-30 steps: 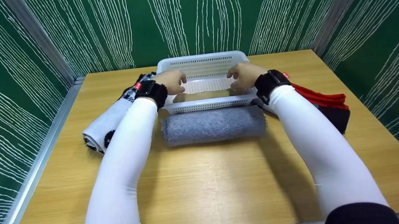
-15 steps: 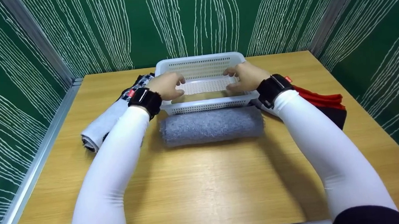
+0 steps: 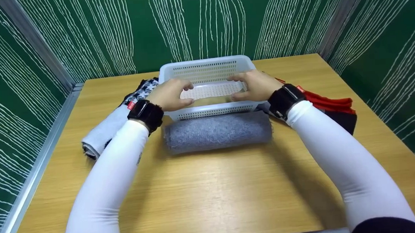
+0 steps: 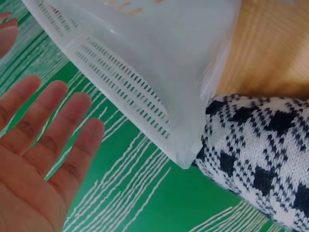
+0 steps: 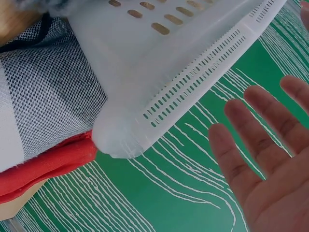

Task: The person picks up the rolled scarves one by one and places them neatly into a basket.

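My left hand (image 3: 169,94) is above the left side of a white perforated plastic basket (image 3: 207,111), its fingers relaxed and holding nothing. Across from it, my right hand (image 3: 257,84) hovers over the basket's right side, fingers loosely spread, also holding nothing. In the left wrist view, the fingers (image 4: 60,121) are apart from the basket wall (image 4: 120,87). The right wrist view shows the fingers (image 5: 251,130) clear of the basket too. A grey fuzzy cloth roll (image 3: 218,132) lies directly in front of the basket.
Left of the basket lies a rolled white knit with a black pattern (image 3: 107,130). To the right is folded red and dark cloth (image 3: 334,104), with a grey woven piece (image 5: 53,82) against the basket. Green walls with white lines enclose the wooden table (image 3: 211,187).
Both hands have drawn back a little towards me, and the left has also shifted left. Their fingers have loosened and spread. The basket and cloths stay in place.
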`<action>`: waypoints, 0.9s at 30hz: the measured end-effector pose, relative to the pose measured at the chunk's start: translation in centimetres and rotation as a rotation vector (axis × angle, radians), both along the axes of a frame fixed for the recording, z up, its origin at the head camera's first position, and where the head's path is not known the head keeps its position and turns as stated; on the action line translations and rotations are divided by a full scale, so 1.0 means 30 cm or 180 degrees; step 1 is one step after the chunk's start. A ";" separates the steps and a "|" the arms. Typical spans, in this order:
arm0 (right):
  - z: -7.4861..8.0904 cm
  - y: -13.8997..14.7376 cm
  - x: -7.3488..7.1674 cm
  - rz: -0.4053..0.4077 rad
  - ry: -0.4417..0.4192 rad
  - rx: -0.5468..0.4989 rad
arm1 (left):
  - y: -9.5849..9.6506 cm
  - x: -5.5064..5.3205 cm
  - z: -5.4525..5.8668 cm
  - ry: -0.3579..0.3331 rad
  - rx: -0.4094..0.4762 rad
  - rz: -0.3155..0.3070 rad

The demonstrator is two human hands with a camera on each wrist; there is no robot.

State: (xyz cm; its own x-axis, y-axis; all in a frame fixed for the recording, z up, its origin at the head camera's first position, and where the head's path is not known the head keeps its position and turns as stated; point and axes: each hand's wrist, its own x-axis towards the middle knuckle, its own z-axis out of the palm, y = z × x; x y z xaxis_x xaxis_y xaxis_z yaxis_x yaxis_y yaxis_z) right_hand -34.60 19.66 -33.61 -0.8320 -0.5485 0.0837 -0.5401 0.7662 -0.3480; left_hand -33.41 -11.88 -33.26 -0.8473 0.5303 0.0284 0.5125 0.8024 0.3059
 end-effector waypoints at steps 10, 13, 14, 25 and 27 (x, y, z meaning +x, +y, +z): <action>-0.003 0.005 0.038 0.0003 -0.0157 -0.0033 | -0.019 0.053 -0.005 0.0055 0.0145 -0.0120; -0.004 0.006 0.048 0.0016 -0.0174 -0.0043 | -0.018 0.063 -0.004 0.0095 0.0099 -0.0123; -0.005 0.006 0.051 0.0033 -0.0153 -0.0053 | -0.017 0.066 -0.004 0.0091 0.0093 -0.0119; -0.037 0.014 0.082 0.0132 0.0144 0.0014 | -0.002 0.120 -0.020 0.0161 0.0112 -0.0273; -0.042 0.016 0.088 0.0140 0.0161 0.0056 | 0.000 0.127 -0.026 0.0174 0.0110 -0.0296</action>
